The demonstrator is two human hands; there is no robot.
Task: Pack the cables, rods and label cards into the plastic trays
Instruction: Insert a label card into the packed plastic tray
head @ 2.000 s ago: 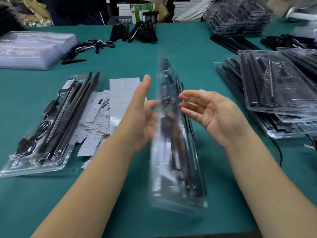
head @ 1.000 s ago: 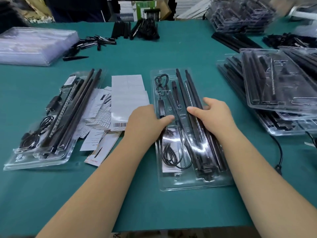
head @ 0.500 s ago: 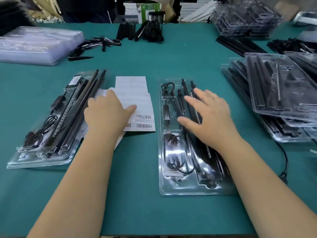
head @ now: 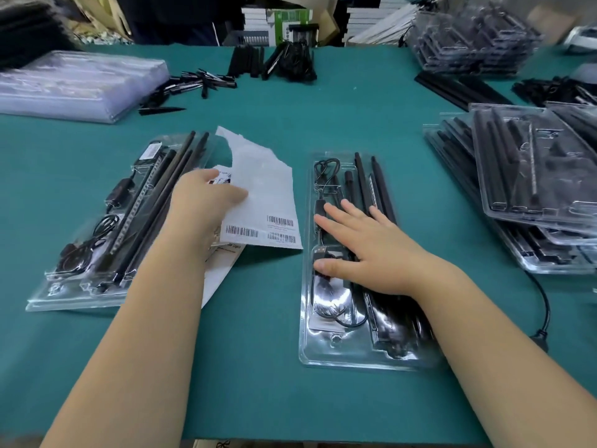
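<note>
Lifting a white label card (head: 265, 192) off the loose stack at centre left of the frame, the left hand (head: 203, 205) pinches its edge with thumb on top. The right hand (head: 365, 247) lies flat, fingers straight, on the filled plastic tray (head: 342, 354) at centre, probably pinning it to the worktop (head: 284, 399) to receive the card.

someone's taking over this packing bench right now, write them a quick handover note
Left hand pinches the top label card of the card pile, its far end lifted off the table.
Right hand lies flat, fingers straight, on the centre tray.
Done: centre tray holds rods and a coiled cable; the left tray is filled too.
Left: card not yet in the centre tray.
Packed trays are stacked to the right.
</note>
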